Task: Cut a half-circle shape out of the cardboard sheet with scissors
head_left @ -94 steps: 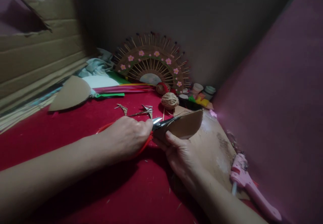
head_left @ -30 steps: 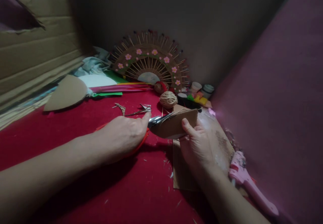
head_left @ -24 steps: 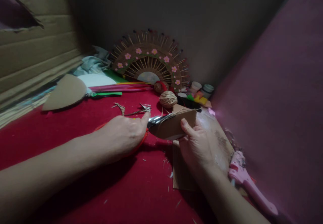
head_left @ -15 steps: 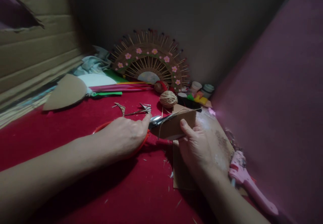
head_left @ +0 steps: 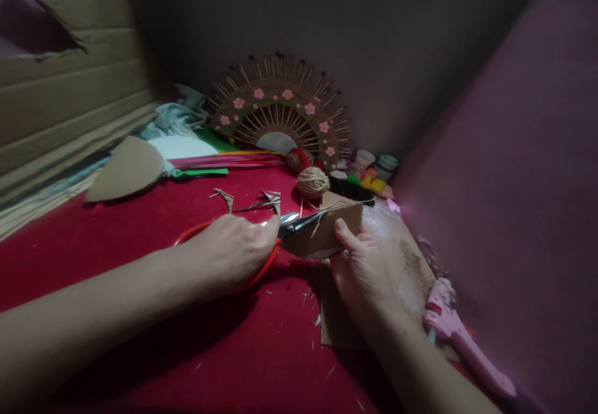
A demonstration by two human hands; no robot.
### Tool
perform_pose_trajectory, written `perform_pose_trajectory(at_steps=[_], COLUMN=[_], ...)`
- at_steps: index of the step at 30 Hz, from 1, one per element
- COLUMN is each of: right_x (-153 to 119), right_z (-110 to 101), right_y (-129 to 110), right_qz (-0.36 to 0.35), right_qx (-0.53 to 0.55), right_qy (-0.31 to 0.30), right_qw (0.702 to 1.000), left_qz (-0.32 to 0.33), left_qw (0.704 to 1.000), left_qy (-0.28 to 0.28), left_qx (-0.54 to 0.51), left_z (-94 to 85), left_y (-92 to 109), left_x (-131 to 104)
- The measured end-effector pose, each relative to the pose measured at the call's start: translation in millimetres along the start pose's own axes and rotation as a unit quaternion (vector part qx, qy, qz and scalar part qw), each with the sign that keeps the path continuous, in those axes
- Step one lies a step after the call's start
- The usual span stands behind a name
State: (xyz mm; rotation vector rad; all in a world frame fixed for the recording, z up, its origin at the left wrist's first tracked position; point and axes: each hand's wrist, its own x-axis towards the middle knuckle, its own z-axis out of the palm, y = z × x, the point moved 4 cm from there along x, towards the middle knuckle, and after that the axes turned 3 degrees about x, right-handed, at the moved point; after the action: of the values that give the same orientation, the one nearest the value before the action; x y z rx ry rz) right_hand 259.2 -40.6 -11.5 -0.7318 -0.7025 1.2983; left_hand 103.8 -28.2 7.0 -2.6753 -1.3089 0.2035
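- At centre, just above the red cloth (head_left: pixel 271 352): cardboard piece (head_left: pixel 317 239), curved lower edge, between both hands.
- Left hand (head_left: pixel 243 246): fingers curled closed round the red-handled scissors (head_left: pixel 288 230); blades parted, reaching over the piece's far edge.
- Right hand (head_left: pixel 362 264): thumb on the near face of the piece, pinching its right end; fingers behind mostly hidden.
- Thin fibres (head_left: pixel 343 202) run along the piece's far edge, by the blades.
- Containers, far right: pale cup (head_left: pixel 364 160) and beside it a jar (head_left: pixel 386 166) with a light top; contents of both can't be made out.
- Just left and nearer: low white round container or lid (head_left: pixel 339 175), can't tell which; black object (head_left: pixel 352 192) nearer still, too dark to read.
- Yellow and green bits (head_left: pixel 371 183) sit in front of the cup and jar, outside them.
- Far centre: upright fan (head_left: pixel 299 99) with pink flowers; twine ball (head_left: pixel 313 183) nearer.
- Far left: cardboard wedge (head_left: pixel 126 171), white rounded sheet (head_left: pixel 183 146), coloured strips (head_left: pixel 228 162).
- Left of the blades, slightly farther: cardboard scraps (head_left: pixel 227 200).
- Right: flat cardboard sheet (head_left: pixel 390 246); pink glue gun (head_left: pixel 460 340) at its near right edge.
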Motion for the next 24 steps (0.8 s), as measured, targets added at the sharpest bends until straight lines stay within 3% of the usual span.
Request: perform_pose_trajectory(at_steps=[14,24], right_x=[3.1,3.7], right_z=[-3.8,-4.1], right_y=[7.7,3.4], right_qz=[-0.022,-0.008], right_qx=[0.019,0.011], right_qy=[-0.015,0.016], right_qw=[0.999,1.0], left_qz=[0.001,-0.009], left_qw=[1.0,1.0], left_qy=[-0.007,-0.009], left_qx=[0.016,-0.012], left_z=[1.0,2.3], left_y=[2.0,0.1], left_x=[0.3,-0.3])
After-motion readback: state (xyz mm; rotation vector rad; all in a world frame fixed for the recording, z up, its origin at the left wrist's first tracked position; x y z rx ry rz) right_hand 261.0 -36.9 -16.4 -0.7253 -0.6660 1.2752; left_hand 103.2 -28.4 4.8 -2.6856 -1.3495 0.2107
